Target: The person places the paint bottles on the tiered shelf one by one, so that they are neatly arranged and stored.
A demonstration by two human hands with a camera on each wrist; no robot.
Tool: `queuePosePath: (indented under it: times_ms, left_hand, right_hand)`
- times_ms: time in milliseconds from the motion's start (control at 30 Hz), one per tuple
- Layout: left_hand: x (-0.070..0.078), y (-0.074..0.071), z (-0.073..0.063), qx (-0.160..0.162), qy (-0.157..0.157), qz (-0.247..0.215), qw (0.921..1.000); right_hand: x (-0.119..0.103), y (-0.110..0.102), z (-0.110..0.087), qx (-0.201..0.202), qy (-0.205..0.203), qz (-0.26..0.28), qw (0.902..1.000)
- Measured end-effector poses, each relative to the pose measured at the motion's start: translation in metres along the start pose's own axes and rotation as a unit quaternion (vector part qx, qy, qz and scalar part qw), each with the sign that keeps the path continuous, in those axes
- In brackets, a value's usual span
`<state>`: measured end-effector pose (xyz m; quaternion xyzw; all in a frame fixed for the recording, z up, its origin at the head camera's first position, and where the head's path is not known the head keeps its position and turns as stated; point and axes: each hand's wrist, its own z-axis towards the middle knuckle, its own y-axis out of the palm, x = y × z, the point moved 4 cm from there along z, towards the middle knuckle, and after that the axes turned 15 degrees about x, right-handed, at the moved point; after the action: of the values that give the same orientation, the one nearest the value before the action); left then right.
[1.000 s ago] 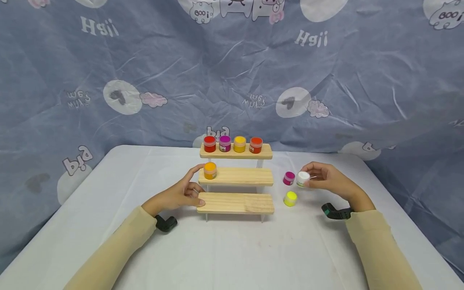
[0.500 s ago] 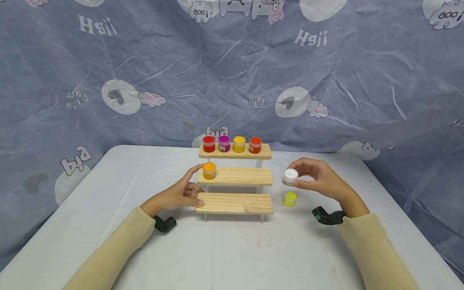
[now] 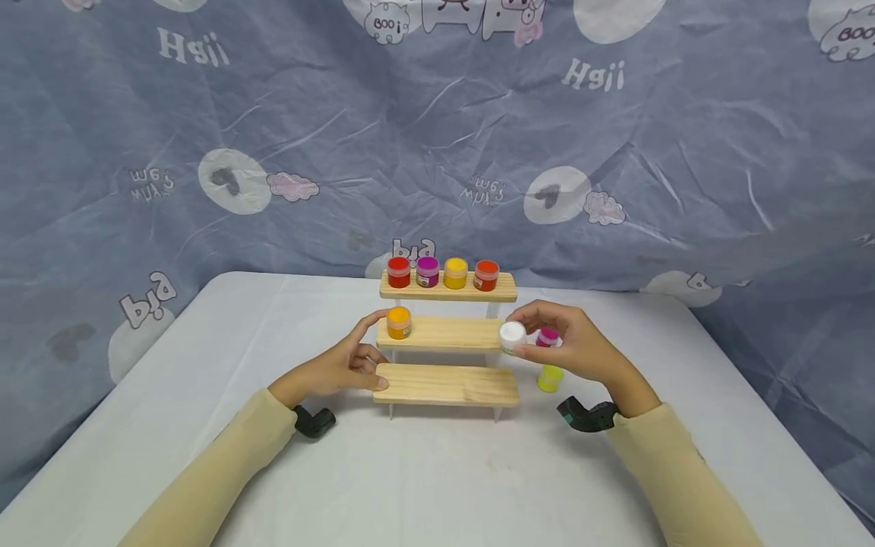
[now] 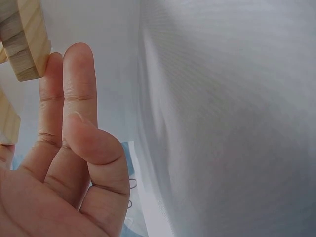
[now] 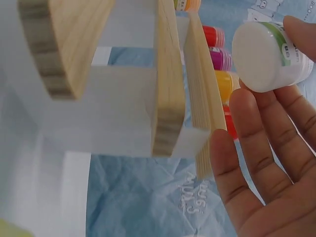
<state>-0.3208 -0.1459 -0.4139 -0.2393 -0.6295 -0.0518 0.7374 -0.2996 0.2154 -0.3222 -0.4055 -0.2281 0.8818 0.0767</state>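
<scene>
Nearest me on the tabletop (image 3: 444, 479), my left grip (image 3: 338, 368) rests at the left end of the lowest shelf (image 3: 444, 385), thumb on that plank and index finger reaching the plank behind, fingers loosely spread and wrapped round nothing. Off the shelves' right side stands a lidded lime jar (image 3: 550, 380).

Beyond it, my right grip (image 3: 570, 346) pinches the white jar (image 3: 513, 336) between thumb and fingers, parted only as wide as the jar. The jar sits at that grip's left, lid up, its squat axis roughly upright, overlapping the right end of the middle shelf (image 3: 451, 334); whether they touch I can't tell. That plank runs leftward from it, so I judge jar base against plank top to be what counts, my right grip being nearer. Its contents are hidden.

A magenta jar (image 3: 548, 336) shows between my right thumb and fingers. An orange jar (image 3: 399, 323) stands on the middle shelf's left end.

Farthest, the top shelf (image 3: 444, 295) bears a red jar (image 3: 399, 273), purple jar (image 3: 428, 273), yellow jar (image 3: 456, 274) and orange-red jar (image 3: 487, 276), all lidded.
</scene>
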Motion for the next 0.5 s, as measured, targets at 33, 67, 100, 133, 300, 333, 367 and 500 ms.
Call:
queuePosePath:
  times_ms: [33, 67, 100, 133, 300, 333, 367, 500]
  left_hand:
    - [0.000, 0.000, 0.000, 0.000, -0.001, 0.001, 1.0000]
    - [0.000, 0.000, 0.000, 0.001, -0.002, 0.001, 1.0000]
    - [0.000, 0.000, 0.000, 0.002, -0.002, 0.001, 1.0000]
    - [0.000, 0.000, 0.000, 0.002, -0.002, 0.001, 1.0000]
    - [0.000, 0.000, 0.001, 0.001, -0.001, 0.002, 1.0000]
    - [0.000, 0.000, 0.001, 0.001, -0.002, 0.002, 1.0000]
    - [0.001, 0.000, 0.001, 0.002, -0.003, 0.002, 1.0000]
    - [0.001, 0.000, 0.001, 0.003, -0.006, 0.002, 1.0000]
  right_hand:
    - [-0.001, 0.003, 0.002, -0.002, 0.002, -0.001, 1.0000]
    - [-0.002, 0.007, 0.004, -0.004, 0.004, 0.002, 1.0000]
    - [-0.002, 0.010, 0.006, -0.007, 0.004, 0.004, 1.0000]
    - [-0.003, 0.013, 0.007, -0.008, 0.005, 0.007, 0.9999]
    - [-0.003, 0.026, 0.015, -0.012, 0.008, 0.023, 0.9996]
    - [-0.002, 0.029, 0.016, -0.013, 0.011, 0.023, 0.9996]
    - [-0.002, 0.032, 0.018, -0.013, 0.016, 0.024, 0.9995]
    - [-0.002, 0.044, 0.025, -0.015, 0.044, 0.030, 0.9985]
